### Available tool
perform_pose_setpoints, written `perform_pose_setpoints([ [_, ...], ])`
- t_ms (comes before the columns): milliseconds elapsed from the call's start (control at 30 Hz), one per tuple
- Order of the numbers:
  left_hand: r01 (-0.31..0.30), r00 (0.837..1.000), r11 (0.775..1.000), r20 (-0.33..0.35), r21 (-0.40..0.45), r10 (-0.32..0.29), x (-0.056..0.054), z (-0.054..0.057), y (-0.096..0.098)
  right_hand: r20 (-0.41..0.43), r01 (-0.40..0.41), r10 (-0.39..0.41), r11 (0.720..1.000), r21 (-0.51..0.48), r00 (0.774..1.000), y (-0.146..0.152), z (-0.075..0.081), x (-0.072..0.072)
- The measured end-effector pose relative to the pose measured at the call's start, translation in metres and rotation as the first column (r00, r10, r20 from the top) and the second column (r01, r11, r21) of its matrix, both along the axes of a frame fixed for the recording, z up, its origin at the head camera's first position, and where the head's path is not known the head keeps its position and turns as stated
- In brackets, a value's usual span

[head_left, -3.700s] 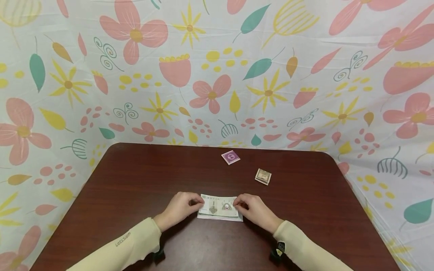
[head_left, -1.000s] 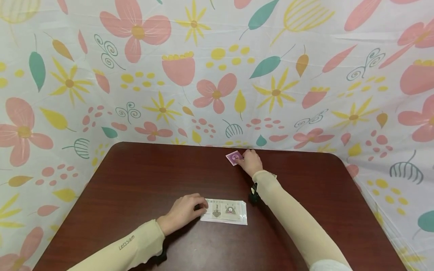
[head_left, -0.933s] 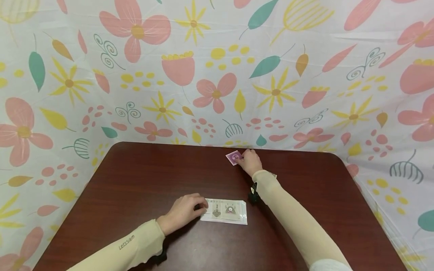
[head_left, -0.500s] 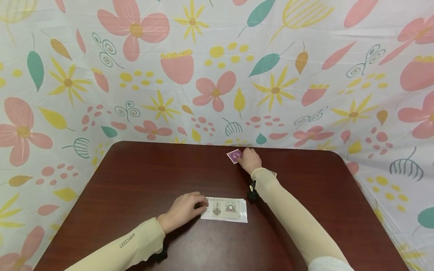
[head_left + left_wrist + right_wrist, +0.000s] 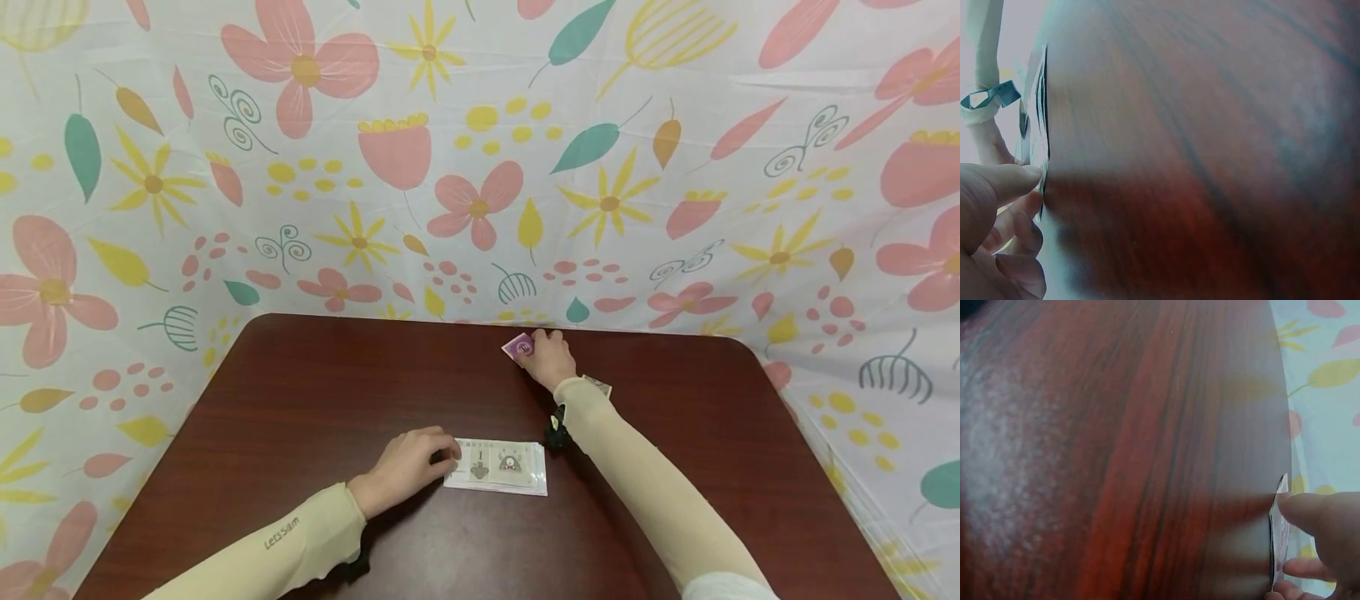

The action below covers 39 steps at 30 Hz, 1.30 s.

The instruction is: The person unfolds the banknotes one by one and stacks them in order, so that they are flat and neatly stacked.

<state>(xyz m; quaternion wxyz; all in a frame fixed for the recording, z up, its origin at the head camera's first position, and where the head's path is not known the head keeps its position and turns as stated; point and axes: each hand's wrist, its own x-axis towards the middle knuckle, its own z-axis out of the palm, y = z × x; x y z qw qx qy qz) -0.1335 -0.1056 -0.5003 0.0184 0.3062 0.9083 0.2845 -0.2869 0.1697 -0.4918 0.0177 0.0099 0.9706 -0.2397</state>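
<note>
A stack of pale printed banknotes [image 5: 506, 467] lies flat near the middle of the table. My left hand [image 5: 412, 462] holds its left end, and in the left wrist view the thumb [image 5: 1019, 181] lies against the edge-on notes [image 5: 1041, 119] with fingers curled below. Near the far table edge, my right hand [image 5: 551, 358] pinches a small purple folded note [image 5: 519, 347] by its right side. The right wrist view has that note [image 5: 1279, 537] between thumb and fingers. A brownish folded note [image 5: 598, 386] is partly hidden behind my right sleeve.
The dark reddish wooden table [image 5: 337, 383] ends at a white flower-patterned cloth [image 5: 480, 200] hanging behind it. My right forearm [image 5: 645, 467] reaches across the table's right half. A dark band [image 5: 556, 429] sits at the right wrist.
My right hand has left the banknote stack and moved to the purple note at the back, now shifted slightly. My left hand stays at the stack's left end.
</note>
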Motion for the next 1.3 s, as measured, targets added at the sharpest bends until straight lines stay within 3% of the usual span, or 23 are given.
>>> perform_pose_setpoints([
  [200,-0.002,1.0,1.0,-0.027,-0.001,0.001,0.0,0.0,0.001,0.041,-0.023,0.024,1.0,-0.016,0.999,0.002,0.006,0.0],
  [833,0.004,1.0,1.0,-0.015,0.009,-0.003,0.001,0.0,0.003,0.101,0.009,-0.01,1.0,0.005,0.995,0.005,0.012,-0.002],
  [1033,0.008,1.0,1.0,-0.018,0.006,-0.008,0.0,0.0,0.003,0.062,-0.01,0.008,1.0,0.028,0.998,0.004,0.012,0.002],
  [1300,0.01,1.0,1.0,-0.021,0.006,-0.01,-0.001,-0.001,0.001,0.011,0.058,-0.059,0.998,0.02,0.998,0.002,0.015,0.016],
])
